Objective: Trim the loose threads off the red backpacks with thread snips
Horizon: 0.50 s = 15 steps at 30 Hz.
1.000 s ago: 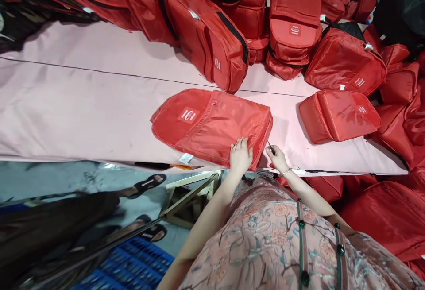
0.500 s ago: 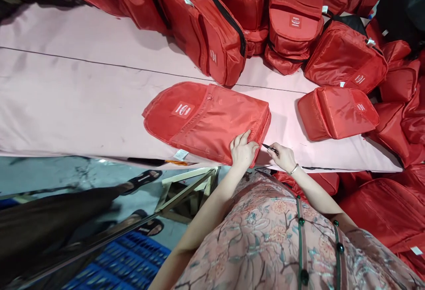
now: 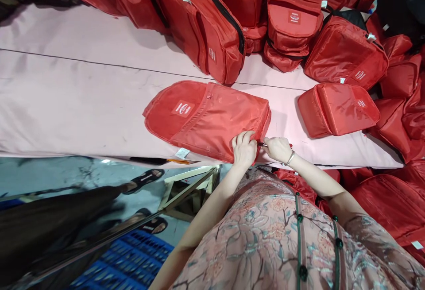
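Observation:
A flat red bag [image 3: 206, 119] with a white logo patch lies on the pink table [image 3: 83, 99] near its front edge. My left hand [image 3: 244, 148] presses on the bag's near right corner, fingers curled over the fabric. My right hand [image 3: 278, 148] is closed around a small dark tool [image 3: 261, 144], perhaps thread snips. The tool's tip meets the same corner, right beside my left fingers.
Several red bags are piled along the back of the table, and a smaller red bag [image 3: 337, 108] lies to the right. More red bags [image 3: 388, 201] fill the right side. Below the table are a wooden stool [image 3: 186, 192], a blue crate [image 3: 133, 263] and another person's sandalled feet [image 3: 146, 177].
My right hand has moved left, bringing the tool's tip up to the bag's corner. My left hand has shifted slightly along that corner, fingers curling tighter.

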{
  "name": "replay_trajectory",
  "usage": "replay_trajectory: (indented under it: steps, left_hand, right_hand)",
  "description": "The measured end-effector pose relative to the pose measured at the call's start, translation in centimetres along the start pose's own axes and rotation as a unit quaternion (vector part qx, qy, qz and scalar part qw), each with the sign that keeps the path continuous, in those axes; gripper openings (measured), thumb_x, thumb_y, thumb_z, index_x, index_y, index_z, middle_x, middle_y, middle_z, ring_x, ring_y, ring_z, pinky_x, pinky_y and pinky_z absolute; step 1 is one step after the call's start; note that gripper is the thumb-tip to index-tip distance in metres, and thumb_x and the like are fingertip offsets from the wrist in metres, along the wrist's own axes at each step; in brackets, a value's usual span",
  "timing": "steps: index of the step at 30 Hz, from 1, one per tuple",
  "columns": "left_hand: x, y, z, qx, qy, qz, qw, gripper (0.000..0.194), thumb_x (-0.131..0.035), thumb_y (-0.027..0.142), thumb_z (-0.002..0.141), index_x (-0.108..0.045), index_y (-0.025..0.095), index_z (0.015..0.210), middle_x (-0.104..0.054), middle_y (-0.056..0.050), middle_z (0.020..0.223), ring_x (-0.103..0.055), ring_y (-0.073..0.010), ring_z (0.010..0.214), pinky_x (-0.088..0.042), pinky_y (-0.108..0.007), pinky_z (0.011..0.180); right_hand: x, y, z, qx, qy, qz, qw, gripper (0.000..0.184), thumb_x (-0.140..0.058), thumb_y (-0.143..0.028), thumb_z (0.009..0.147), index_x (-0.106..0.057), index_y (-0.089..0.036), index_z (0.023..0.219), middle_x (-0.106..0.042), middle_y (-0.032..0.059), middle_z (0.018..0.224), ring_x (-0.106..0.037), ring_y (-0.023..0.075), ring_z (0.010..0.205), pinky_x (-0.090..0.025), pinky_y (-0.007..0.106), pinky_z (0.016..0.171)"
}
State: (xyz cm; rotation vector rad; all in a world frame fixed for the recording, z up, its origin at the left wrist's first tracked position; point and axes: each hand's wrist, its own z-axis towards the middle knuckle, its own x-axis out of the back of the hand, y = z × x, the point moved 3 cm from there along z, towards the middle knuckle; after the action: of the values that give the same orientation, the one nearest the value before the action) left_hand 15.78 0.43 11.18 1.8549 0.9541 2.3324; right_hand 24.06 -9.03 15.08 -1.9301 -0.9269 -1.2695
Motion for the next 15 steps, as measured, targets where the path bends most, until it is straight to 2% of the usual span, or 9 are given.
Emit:
replay_trajectory:
  steps: [5,7,9,11,13,15]
  left_hand:
    - [-0.3,-0.3,-0.1,-0.004,0.012,0.001,1.0,0.02,-0.048,0.021,0.083,-0.068,0.02,0.084,-0.057,-0.006,0.124,-0.043,-0.0258,0.118,-0.028,-0.044,0.1]
    - [-0.2,-0.6,-0.2,0.011,0.024,-0.007,1.0,0.022,-0.046,0.024,0.085,-0.068,0.02,0.083,-0.059,-0.006,0.12,-0.046,-0.0247,0.114,-0.03,-0.043,0.098]
    - [-0.1,-0.7,-0.4,0.023,0.025,-0.014,0.999,0.025,-0.045,0.028,0.086,-0.068,0.02,0.081,-0.059,-0.007,0.117,-0.047,-0.0247,0.112,-0.032,-0.043,0.097]
    - [-0.1,-0.6,-0.6,0.017,0.007,-0.006,1.0,0.024,-0.05,0.033,0.084,-0.068,0.019,0.079,-0.056,-0.008,0.123,-0.044,-0.027,0.116,-0.031,-0.045,0.098]
    - [-0.1,-0.2,-0.7,0.01,-0.018,0.013,1.0,0.02,-0.055,0.034,0.081,-0.068,0.019,0.079,-0.05,-0.008,0.13,-0.039,-0.0295,0.12,-0.032,-0.046,0.098]
    - [-0.3,0.1,-0.6,0.022,-0.036,0.032,0.999,0.016,-0.056,0.03,0.078,-0.068,0.019,0.08,-0.048,-0.009,0.132,-0.039,-0.0301,0.119,-0.034,-0.047,0.097]
  right_hand:
    - [0.1,0.3,0.2,0.018,0.01,0.024,0.999,0.022,-0.045,-0.029,0.088,-0.061,-0.017,0.099,-0.069,0.012,0.086,-0.064,0.0238,0.08,-0.038,0.028,0.066]
    - [-0.6,1.5,-0.3,-0.013,0.034,0.074,0.997,0.024,-0.046,-0.034,0.089,-0.06,-0.019,0.1,-0.069,0.0097,0.083,-0.064,0.0224,0.077,-0.039,0.027,0.065]
    - [-2.0,3.2,-1.0,-0.068,0.089,0.155,0.982,0.027,-0.045,-0.038,0.089,-0.059,-0.019,0.102,-0.068,0.0074,0.081,-0.063,0.0208,0.074,-0.039,0.026,0.065]
    - [-4.1,4.6,-1.6,-0.112,0.167,0.27,0.942,0.028,-0.044,-0.04,0.089,-0.058,-0.019,0.103,-0.067,0.0063,0.086,-0.062,0.0192,0.076,-0.041,0.026,0.067]
    - [-6.8,5.2,-1.7,-0.119,0.23,0.397,0.881,0.029,-0.045,-0.04,0.086,-0.057,-0.018,0.102,-0.065,0.007,0.095,-0.06,0.0185,0.086,-0.043,0.027,0.075]
    - [-9.6,4.9,-1.3,-0.115,0.248,0.504,0.82,0.029,-0.046,-0.039,0.084,-0.057,-0.017,0.1,-0.063,0.0085,0.101,-0.058,0.0183,0.094,-0.044,0.028,0.082]
